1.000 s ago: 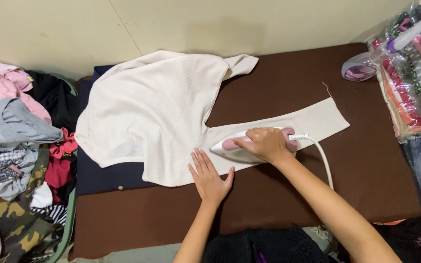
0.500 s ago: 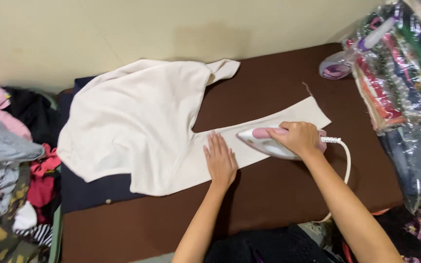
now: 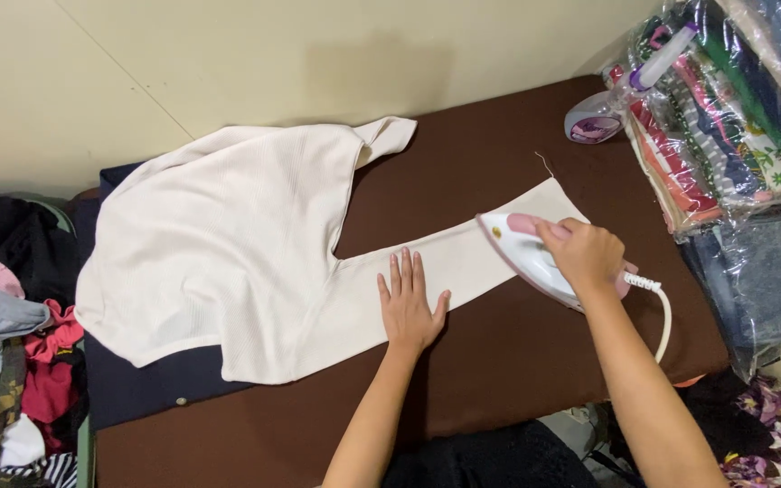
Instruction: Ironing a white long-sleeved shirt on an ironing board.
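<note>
Gripping the iron (image 3: pixel 535 258) by its pink handle, right hand (image 3: pixel 582 253) closed around it; iron sits on the sleeve end of a cream top (image 3: pixel 228 244). Left hand (image 3: pixel 409 303) open, palm flat on the sleeve. Top spread across brown board (image 3: pixel 499 361). Bagged folded clothes (image 3: pixel 734 117) at right.

— How does your left hand (image 3: pixel 409 305) sit?

— It lies flat, palm down, fingers straight and held close together, thumb spread out to the side. Your left forearm rises from the bottom edge, leaning slightly right.

— And your right hand (image 3: pixel 582 253)?

— It is curled into a closed grip, knuckles up, thumb tucked toward you. Your right forearm runs in from the lower right, bare, wrist nearly straight, well apart from the left.
</note>
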